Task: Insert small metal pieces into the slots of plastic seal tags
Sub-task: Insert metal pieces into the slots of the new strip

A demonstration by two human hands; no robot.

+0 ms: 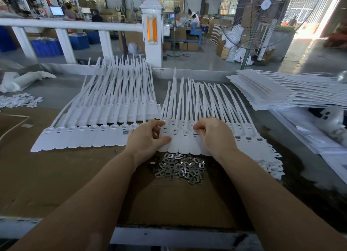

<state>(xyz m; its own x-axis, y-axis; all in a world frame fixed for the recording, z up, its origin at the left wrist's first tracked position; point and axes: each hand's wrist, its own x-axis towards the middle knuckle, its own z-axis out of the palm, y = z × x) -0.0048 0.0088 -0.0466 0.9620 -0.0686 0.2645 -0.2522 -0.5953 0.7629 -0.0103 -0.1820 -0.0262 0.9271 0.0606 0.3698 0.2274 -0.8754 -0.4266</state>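
Two fanned rows of white plastic seal tags lie on the cardboard-covered table, one row at the left and one in the middle. My left hand rests on the middle row's left end, thumb pressing a tag's flat end, fingers curled by the slots. My right hand pinches a small metal piece at a tag's slot. A heap of small metal pieces lies just below the tags, between my wrists. Some tags at the right show dark metal in their slots.
A tall stack of white tag sheets sits at the back right. Small white plastic bits lie at the far left and others at the right. A white railing and a floor fan stand beyond the table.
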